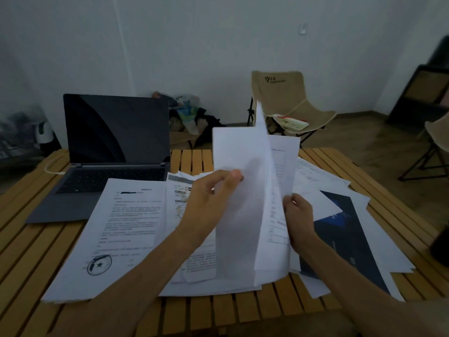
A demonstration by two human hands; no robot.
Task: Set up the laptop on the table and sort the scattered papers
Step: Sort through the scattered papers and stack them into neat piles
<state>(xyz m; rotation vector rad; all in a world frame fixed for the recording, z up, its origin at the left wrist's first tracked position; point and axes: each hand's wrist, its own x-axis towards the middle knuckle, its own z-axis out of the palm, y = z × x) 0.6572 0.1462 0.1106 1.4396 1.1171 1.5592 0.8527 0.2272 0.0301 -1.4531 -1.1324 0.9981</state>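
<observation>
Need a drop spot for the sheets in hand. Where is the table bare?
Bare slats show behind the loose papers, between the laptop and the raised sheets held by the left hand and right hand; also along the near edge of the table and its left side below the laptop. Centre and right are crowded with paper and a dark blue sheet.

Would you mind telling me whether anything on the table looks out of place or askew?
Yes. The loose papers lie fanned at mixed angles, and one corner overlaps the open laptop. A dark blue sheet is half buried at the right. Both hands hold a raised sheaf upright.
</observation>
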